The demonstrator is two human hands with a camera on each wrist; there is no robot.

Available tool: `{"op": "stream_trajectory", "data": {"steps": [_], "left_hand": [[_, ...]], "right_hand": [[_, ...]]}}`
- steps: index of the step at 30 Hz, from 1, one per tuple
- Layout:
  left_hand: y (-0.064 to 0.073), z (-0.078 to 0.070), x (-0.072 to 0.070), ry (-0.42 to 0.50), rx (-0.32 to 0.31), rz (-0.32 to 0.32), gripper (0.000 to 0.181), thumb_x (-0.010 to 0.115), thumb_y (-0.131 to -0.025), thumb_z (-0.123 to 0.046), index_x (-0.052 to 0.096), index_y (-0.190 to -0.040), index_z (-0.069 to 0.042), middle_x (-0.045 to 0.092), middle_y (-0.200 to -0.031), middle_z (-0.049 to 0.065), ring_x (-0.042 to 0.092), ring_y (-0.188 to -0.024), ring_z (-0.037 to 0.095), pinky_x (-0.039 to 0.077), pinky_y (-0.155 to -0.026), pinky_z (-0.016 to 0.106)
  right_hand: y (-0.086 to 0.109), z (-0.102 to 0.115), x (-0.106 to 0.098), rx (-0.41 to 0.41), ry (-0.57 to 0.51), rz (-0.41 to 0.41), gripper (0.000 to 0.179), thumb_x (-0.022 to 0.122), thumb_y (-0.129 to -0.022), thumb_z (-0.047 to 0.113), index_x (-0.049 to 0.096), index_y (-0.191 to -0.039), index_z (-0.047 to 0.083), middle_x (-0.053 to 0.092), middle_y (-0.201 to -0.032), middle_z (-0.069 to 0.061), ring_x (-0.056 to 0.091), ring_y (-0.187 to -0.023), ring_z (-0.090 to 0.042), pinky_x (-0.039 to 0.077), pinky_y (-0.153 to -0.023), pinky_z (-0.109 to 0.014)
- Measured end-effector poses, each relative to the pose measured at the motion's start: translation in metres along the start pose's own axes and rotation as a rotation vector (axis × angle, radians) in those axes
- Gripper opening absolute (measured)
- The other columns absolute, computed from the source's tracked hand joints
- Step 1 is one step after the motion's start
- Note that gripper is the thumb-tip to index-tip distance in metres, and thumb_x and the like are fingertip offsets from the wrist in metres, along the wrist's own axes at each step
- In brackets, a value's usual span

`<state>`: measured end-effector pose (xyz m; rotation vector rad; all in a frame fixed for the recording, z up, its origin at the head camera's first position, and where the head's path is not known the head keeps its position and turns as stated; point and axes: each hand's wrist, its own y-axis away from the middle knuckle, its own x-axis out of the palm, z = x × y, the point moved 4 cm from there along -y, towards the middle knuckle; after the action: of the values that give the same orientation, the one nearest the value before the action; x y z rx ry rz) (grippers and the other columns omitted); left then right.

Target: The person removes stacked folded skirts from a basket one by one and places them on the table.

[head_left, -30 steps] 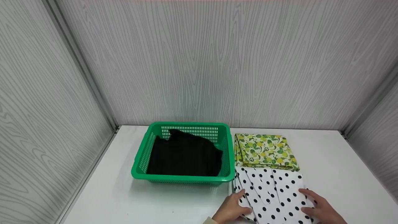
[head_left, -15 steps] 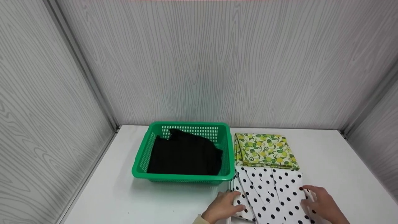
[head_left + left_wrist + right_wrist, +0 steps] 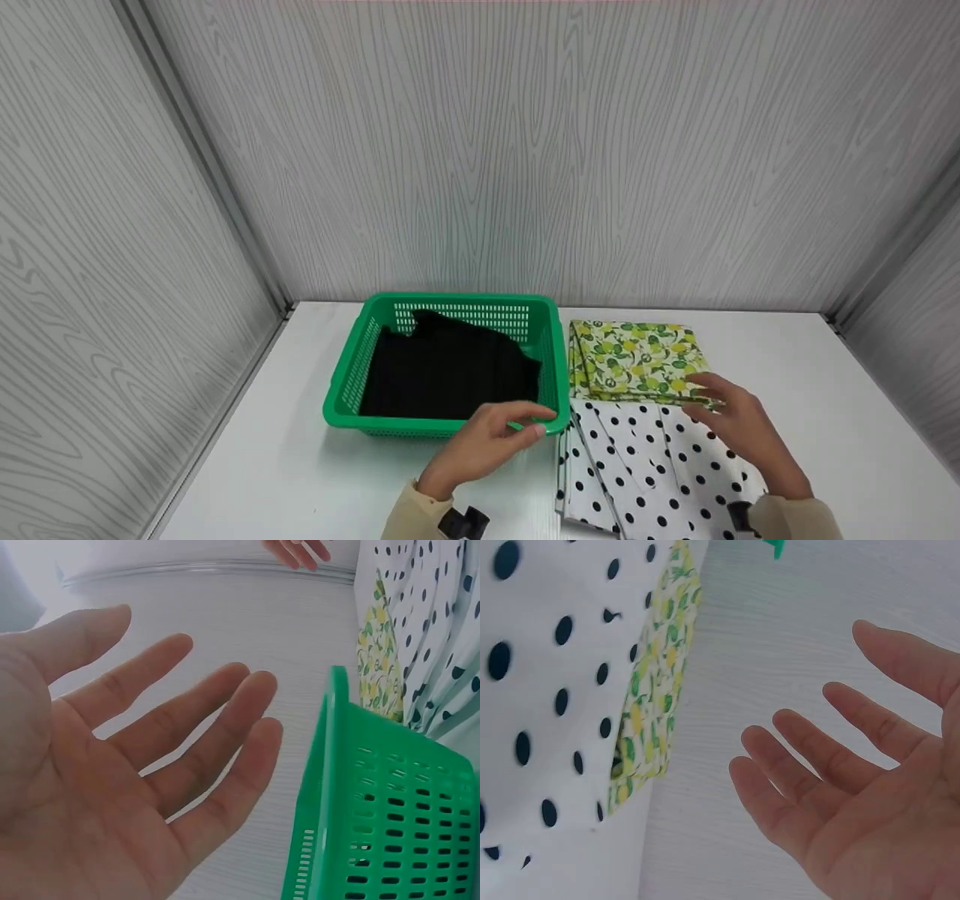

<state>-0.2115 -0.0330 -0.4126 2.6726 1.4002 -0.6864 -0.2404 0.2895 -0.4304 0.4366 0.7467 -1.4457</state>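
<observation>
A white table (image 3: pixel 247 457) spreads beneath both sets of fingers. The green basket (image 3: pixel 390 422) stands just past the left hand (image 3: pixel 484 446), its near right corner by the fingertips. The folded spotted cloth (image 3: pixel 645 472) lies right of those fingers, reaching under the right hand (image 3: pixel 739 424). The black cloth (image 3: pixel 450 375) sits in the basket, beyond the left fingers. The folded lemon cloth (image 3: pixel 637 356) lies just ahead of the right fingertips. Both hands' fingers are loosely spread, slightly bent
</observation>
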Motion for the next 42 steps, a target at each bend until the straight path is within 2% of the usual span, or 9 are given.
{"op": "stream_trajectory", "data": {"steps": [4, 9, 12, 18, 24, 29, 34, 37, 42], "left_hand": [[0.000, 0.002, -0.015, -0.020, 0.025, -0.079, 0.028, 0.051, -0.094, -0.021, 0.059, -0.120, -0.011, 0.059, -0.114, 0.001, 0.057, -0.096, 0.014, 0.047, -0.079, 0.028], [0.004, 0.010, -0.034, -0.082, 0.010, -0.162, 0.029, 0.051, -0.094, -0.024, 0.059, -0.119, -0.013, 0.060, -0.110, 0.000, 0.058, -0.094, 0.016, 0.048, -0.079, 0.029], [0.007, 0.017, -0.045, -0.096, 0.000, -0.194, 0.030, 0.050, -0.095, -0.025, 0.058, -0.120, -0.012, 0.059, -0.113, 0.002, 0.057, -0.098, 0.017, 0.047, -0.082, 0.030], [0.014, 0.025, -0.063, -0.149, -0.028, -0.242, 0.032, 0.050, -0.095, -0.026, 0.057, -0.122, -0.010, 0.057, -0.116, 0.003, 0.054, -0.102, 0.017, 0.045, -0.086, 0.035], [0.017, 0.025, -0.079, -0.201, -0.051, -0.275, 0.037, 0.049, -0.095, -0.029, 0.053, -0.126, -0.010, 0.054, -0.122, 0.008, 0.050, -0.108, 0.022, 0.042, -0.089, 0.042], [0.019, 0.026, -0.088, -0.217, -0.098, -0.294, 0.039, 0.051, -0.094, -0.029, 0.051, -0.128, -0.010, 0.049, -0.128, 0.009, 0.045, -0.114, 0.027, 0.038, -0.092, 0.047], [0.021, 0.030, -0.099, -0.240, -0.149, -0.337, 0.042, 0.053, -0.093, -0.030, 0.050, -0.130, -0.012, 0.045, -0.133, 0.009, 0.040, -0.120, 0.030, 0.036, -0.095, 0.048], [0.022, 0.033, -0.105, -0.245, -0.176, -0.364, 0.044, 0.055, -0.092, -0.029, 0.048, -0.132, -0.012, 0.043, -0.135, 0.010, 0.037, -0.124, 0.032, 0.034, -0.097, 0.049], [0.025, 0.038, -0.116, -0.269, -0.181, -0.401, 0.047, 0.058, -0.090, -0.030, 0.047, -0.133, -0.013, 0.043, -0.136, 0.010, 0.035, -0.125, 0.030, 0.032, -0.097, 0.050]], "right_hand": [[-0.012, 0.018, 0.006, -0.041, -0.065, 0.014, 0.047, 0.061, -0.088, 0.018, 0.047, -0.128, -0.003, 0.043, -0.130, -0.026, 0.044, -0.115, -0.042, 0.043, -0.087, -0.049], [-0.023, 0.037, 0.016, -0.084, -0.197, 0.049, 0.049, 0.061, -0.088, 0.016, 0.045, -0.130, -0.004, 0.042, -0.131, -0.025, 0.043, -0.117, -0.040, 0.045, -0.086, -0.045], [-0.029, 0.046, 0.022, -0.089, -0.239, 0.048, 0.049, 0.062, -0.088, 0.017, 0.045, -0.130, -0.003, 0.043, -0.131, -0.022, 0.044, -0.117, -0.038, 0.046, -0.085, -0.043], [-0.040, 0.063, 0.032, -0.132, -0.277, 0.050, 0.047, 0.062, -0.088, 0.016, 0.047, -0.129, -0.003, 0.046, -0.129, -0.022, 0.046, -0.116, -0.037, 0.042, -0.088, -0.048], [-0.052, 0.073, 0.041, -0.104, -0.382, 0.149, 0.050, 0.062, -0.088, 0.021, 0.046, -0.131, 0.002, 0.046, -0.131, -0.018, 0.043, -0.119, -0.037, 0.038, -0.093, -0.050], [-0.060, 0.082, 0.050, -0.085, -0.497, 0.247, 0.051, 0.061, -0.088, 0.027, 0.044, -0.133, 0.008, 0.044, -0.133, -0.016, 0.041, -0.122, -0.032, 0.033, -0.097, -0.050], [-0.067, 0.088, 0.061, -0.026, -0.568, 0.271, 0.053, 0.062, -0.086, 0.032, 0.045, -0.133, 0.014, 0.047, -0.132, -0.008, 0.045, -0.119, -0.023, 0.035, -0.097, -0.047], [-0.071, 0.093, 0.069, -0.019, -0.594, 0.292, 0.053, 0.062, -0.087, 0.031, 0.044, -0.133, 0.012, 0.046, -0.132, -0.010, 0.045, -0.120, -0.024, 0.036, -0.097, -0.044], [-0.077, 0.103, 0.079, 0.008, -0.651, 0.321, 0.052, 0.062, -0.087, 0.027, 0.043, -0.133, 0.011, 0.044, -0.133, -0.013, 0.043, -0.121, -0.025, 0.036, -0.097, -0.041]]}}
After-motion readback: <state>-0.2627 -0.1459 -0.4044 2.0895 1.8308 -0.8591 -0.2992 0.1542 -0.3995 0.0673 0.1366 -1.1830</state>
